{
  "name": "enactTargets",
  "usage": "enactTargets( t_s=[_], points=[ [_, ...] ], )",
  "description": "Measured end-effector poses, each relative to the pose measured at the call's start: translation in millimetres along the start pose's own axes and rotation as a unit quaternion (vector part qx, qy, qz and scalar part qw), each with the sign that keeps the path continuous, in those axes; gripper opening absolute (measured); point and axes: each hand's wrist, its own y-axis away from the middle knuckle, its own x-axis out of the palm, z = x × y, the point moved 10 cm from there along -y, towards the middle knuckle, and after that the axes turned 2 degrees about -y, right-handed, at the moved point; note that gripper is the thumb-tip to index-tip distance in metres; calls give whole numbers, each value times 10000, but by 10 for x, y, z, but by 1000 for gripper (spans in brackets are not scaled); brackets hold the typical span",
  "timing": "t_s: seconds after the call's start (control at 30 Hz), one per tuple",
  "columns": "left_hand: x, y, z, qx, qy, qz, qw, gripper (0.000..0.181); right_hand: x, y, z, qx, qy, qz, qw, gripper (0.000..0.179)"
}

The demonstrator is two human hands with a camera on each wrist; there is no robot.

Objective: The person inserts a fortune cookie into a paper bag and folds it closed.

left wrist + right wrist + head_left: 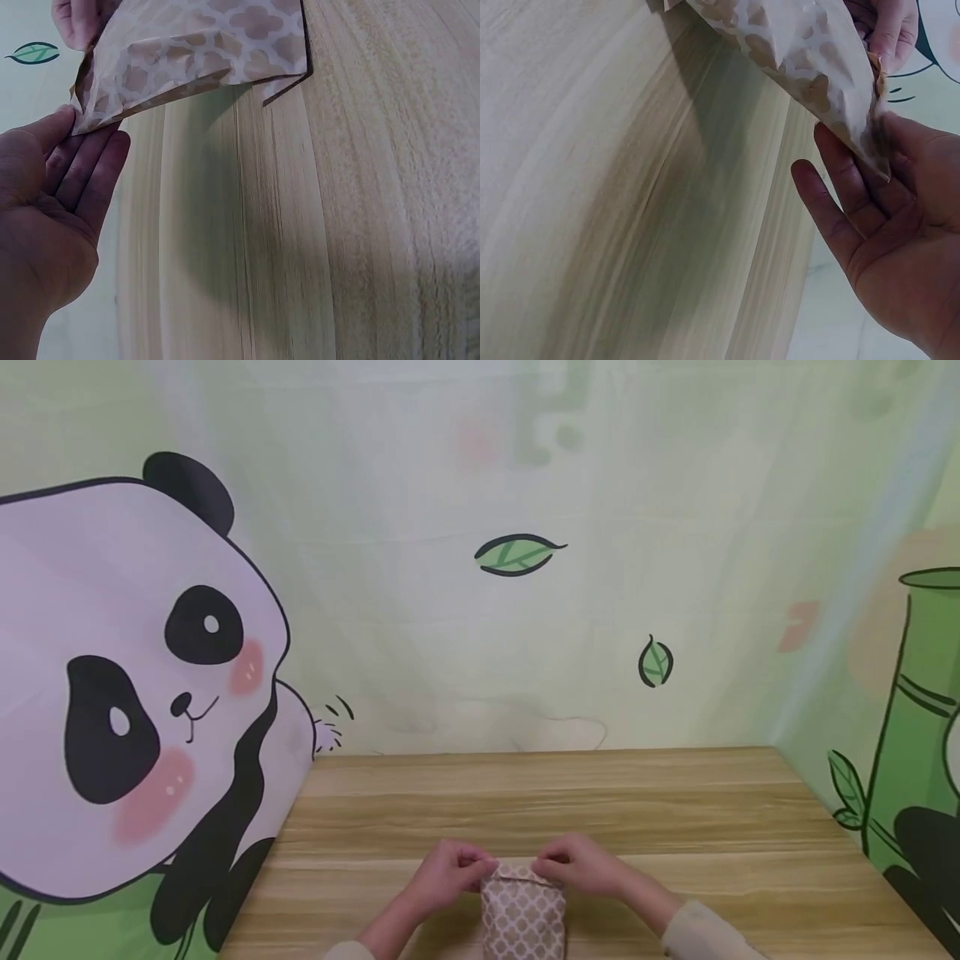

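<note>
A tan paper bag [523, 914] with a white quatrefoil pattern is held up over the table at the front centre of the head view. My left hand [448, 875] pinches its far left corner between thumb and fingers. At the far right corner, my right hand [581, 865] pinches the paper in the same way. The bag's far end is creased into a narrow folded band. In the left wrist view the bag [202, 45] hangs above the wood, casting a shadow. The right wrist view shows two fingers of the right hand [900, 225] spread away from the paper. What the bag holds is hidden.
The wood-grain table [675, 810] stretches beneath both hands. A cloth backdrop [420, 635] rises along its far edge and both sides, printed with a panda [135, 610], leaves and a bamboo stalk [911, 727].
</note>
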Motion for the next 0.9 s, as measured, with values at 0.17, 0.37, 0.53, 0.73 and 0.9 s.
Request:
enactTargets(
  t_s=[0.17,0.37,0.53,0.73,0.9],
  points=[
    [-14,5,-13,-15,-69,-15,10000,17,9,-2,1,73,-28,-99,9999,12],
    [46,-69,-93,167,-1086,268,9936,15,40,3,57,49,-178,-125,9998,6],
    [174,-117,-199,602,-1889,750,9773,9,53,13,88,-57,-205,-62,9998,4],
    [200,-103,-204,809,-1844,829,9760,7,5,117,-29,-21,-117,-64,9999,6],
    [179,-86,-156,736,-1679,805,9797,6,-40,204,-111,105,37,-11,9999,4]
  ],
)
